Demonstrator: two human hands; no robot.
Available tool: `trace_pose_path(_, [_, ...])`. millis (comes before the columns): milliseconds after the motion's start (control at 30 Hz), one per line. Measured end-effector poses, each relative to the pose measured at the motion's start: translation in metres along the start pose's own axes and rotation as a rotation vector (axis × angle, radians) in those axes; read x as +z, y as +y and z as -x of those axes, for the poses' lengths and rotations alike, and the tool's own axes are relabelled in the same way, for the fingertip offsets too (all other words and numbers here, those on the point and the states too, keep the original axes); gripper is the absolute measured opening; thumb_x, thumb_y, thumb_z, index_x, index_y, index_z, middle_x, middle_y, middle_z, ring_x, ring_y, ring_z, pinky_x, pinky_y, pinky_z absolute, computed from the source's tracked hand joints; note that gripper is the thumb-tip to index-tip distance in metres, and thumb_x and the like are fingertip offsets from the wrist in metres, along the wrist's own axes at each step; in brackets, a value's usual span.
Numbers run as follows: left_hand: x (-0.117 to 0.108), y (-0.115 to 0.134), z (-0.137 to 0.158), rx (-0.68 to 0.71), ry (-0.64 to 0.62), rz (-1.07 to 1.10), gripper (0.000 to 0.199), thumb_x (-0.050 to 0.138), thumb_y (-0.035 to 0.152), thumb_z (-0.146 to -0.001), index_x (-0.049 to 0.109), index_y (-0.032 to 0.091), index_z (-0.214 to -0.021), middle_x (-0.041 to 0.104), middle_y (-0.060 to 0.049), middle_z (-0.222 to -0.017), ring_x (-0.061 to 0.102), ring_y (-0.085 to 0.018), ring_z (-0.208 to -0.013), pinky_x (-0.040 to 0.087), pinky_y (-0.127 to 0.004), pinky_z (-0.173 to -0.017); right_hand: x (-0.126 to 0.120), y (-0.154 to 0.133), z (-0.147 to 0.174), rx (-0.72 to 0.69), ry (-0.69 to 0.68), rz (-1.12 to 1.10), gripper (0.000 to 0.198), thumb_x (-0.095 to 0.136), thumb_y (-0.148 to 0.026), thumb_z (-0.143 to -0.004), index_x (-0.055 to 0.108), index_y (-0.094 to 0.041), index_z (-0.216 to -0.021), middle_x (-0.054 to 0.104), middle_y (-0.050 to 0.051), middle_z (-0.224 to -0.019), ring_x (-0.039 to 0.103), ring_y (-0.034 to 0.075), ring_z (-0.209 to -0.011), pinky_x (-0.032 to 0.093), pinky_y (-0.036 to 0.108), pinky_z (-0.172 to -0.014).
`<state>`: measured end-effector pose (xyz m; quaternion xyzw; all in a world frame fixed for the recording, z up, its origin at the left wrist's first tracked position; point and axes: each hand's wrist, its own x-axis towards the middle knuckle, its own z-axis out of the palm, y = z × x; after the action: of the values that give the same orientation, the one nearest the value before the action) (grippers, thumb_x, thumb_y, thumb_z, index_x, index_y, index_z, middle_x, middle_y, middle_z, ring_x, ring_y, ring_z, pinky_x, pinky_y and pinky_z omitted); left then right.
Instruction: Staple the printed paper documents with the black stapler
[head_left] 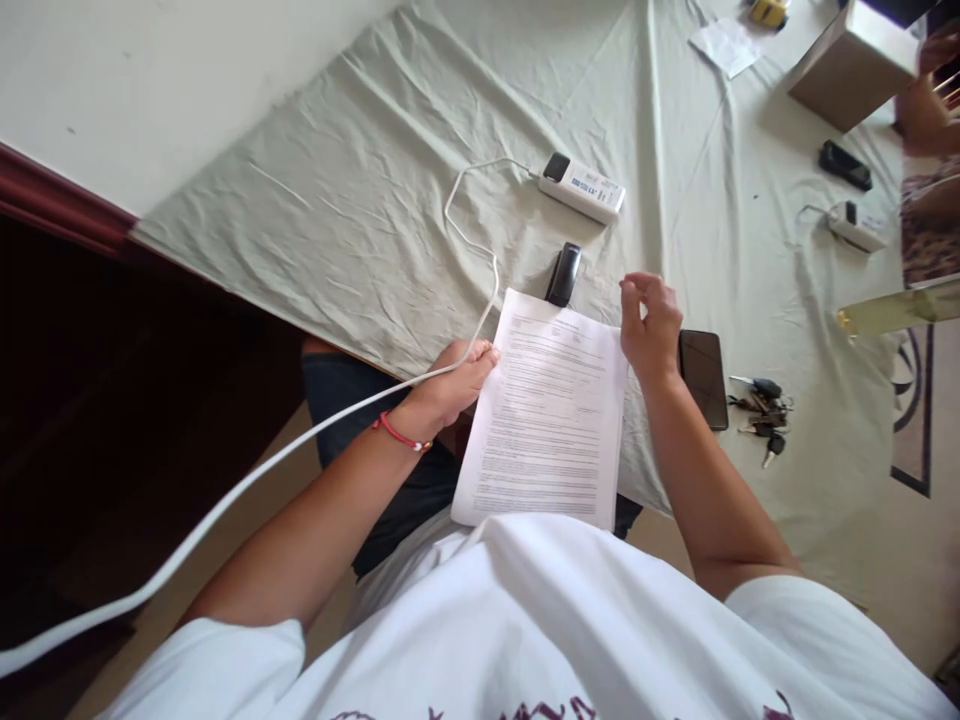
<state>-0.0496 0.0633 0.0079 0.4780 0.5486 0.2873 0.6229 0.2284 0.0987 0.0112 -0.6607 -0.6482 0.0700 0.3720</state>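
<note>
Gripping printed sheets (pixel 547 420) by their left edge, the left hand (pixel 459 382) extends forward, the right hand (pixel 652 325) curled closed beside them

Showing smooth, matt paper in the printed sheets (pixel 551 420) between the left hand (pixel 459 382) and the right hand (pixel 651 325), and wrinkled, dull cloth in the table cover (pixel 360 170) beyond both. Shining like glossy glass on the phone (pixel 703 380) beside the right wrist, and mixing metal with black plastic in the keys (pixel 766 388) farther out. Looking like smooth plastic on the cable (pixel 112 608) over the left hand.
</note>
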Motion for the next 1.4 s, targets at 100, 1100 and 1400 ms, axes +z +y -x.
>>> trace_pose_path(100, [-0.005,0.002,-0.005,0.093,-0.021,-0.196,0.028,0.054,0.036,-0.091,0.059,0.019,-0.069,0.055,0.001,-0.063,0.047,-0.014,-0.060,0.032,-0.026,-0.055,0.006,0.008,0.018,-0.001,0.007,-0.003,0.035,0.042,-0.048,-0.103,0.068,-0.028,-0.114,0.073,0.010,-0.113,0.059,0.029,-0.123,0.047,0.053,-0.108])
trace_pose_path(1100, [-0.002,-0.019,0.001,0.294,0.045,-0.129,0.032,0.053,0.047,-0.096,0.059,0.019,-0.081,0.061,-0.001,-0.077,0.054,-0.016,-0.073,0.041,-0.027,-0.069,-0.008,0.044,0.018,0.321,-0.193,-0.719,0.039,0.062,-0.061,-0.091,0.068,-0.029,-0.112,0.073,0.005,-0.113,0.073,0.022,-0.102,0.061,0.039,-0.090])
trace_pose_path(1400, [0.001,-0.041,-0.007,0.440,0.135,0.177,0.040,0.059,0.056,-0.095,0.070,0.020,-0.110,0.074,-0.007,-0.097,0.069,-0.022,-0.087,0.054,-0.033,-0.079,-0.011,0.041,0.025,0.344,-0.334,-0.973,0.039,0.080,-0.057,-0.080,0.074,-0.031,-0.107,0.077,-0.001,-0.093,0.073,0.020,-0.083,0.063,0.034,-0.073])
